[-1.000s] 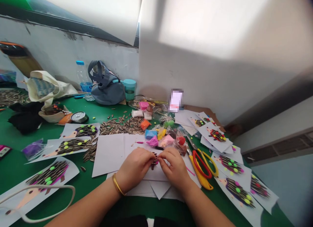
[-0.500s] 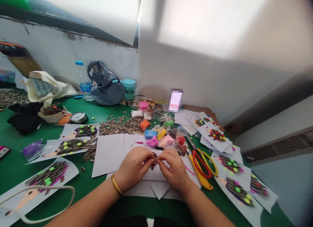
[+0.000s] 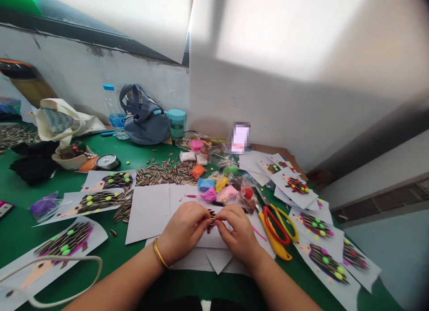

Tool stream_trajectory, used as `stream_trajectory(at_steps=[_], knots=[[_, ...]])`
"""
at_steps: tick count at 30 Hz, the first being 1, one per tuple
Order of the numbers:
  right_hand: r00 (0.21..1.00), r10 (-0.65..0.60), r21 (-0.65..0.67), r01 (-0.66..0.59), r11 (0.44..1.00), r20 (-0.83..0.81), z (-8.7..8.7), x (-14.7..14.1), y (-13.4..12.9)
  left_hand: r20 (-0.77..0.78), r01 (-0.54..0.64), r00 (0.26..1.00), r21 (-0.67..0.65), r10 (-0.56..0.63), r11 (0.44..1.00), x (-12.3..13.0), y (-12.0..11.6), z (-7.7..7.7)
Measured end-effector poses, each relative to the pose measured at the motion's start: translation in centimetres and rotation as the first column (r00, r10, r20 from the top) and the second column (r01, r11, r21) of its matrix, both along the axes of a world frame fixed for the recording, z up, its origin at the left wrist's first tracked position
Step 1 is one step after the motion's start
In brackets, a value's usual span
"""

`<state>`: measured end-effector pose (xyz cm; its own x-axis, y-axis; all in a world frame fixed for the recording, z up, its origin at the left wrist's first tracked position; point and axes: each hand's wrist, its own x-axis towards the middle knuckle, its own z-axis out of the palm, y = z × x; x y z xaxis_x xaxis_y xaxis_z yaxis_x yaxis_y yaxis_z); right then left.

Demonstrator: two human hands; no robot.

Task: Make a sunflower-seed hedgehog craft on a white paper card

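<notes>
My left hand point(image 3: 188, 225) and my right hand point(image 3: 237, 228) meet over white paper point(image 3: 211, 241), their thumbs and forefingers pinched together. A small pale sliver shows between the fingertips; I cannot make out what it is. Just beneath them is a partly hidden picture with dark sunflower seeds point(image 3: 211, 211) and a brown bit. The left wrist wears a gold bangle point(image 3: 160, 254). Beyond the hands lie bagged lumps of coloured clay, among them a magenta one point(image 3: 209, 194) and a pink one point(image 3: 228, 193).
Red-handled scissors point(image 3: 275, 226) and a yellow utility knife point(image 3: 276, 241) lie right of my hands. Finished hedgehog pictures point(image 3: 317, 225) spread at right, with others point(image 3: 63, 244) at left. Behind are loose sunflower seeds point(image 3: 164, 173), a blue bag point(image 3: 147, 125) and a propped phone point(image 3: 240, 137).
Both hands hold nearly the same place, with only a slight shift at the fingertips. A small pale sliver now shows more clearly between them.
</notes>
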<state>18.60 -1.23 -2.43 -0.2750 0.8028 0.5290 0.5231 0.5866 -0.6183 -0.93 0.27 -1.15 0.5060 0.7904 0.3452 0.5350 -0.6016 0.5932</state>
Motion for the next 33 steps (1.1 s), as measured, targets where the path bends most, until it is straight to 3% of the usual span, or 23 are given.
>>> stream_trajectory(at_steps=[33], knots=[[1.0,0.01,-0.007,-0.01,1.0,0.006,0.05,-0.02,-0.02,0.009,0.007,1.0,-0.003,-0.007,1.0,0.05,0.12,0.02]])
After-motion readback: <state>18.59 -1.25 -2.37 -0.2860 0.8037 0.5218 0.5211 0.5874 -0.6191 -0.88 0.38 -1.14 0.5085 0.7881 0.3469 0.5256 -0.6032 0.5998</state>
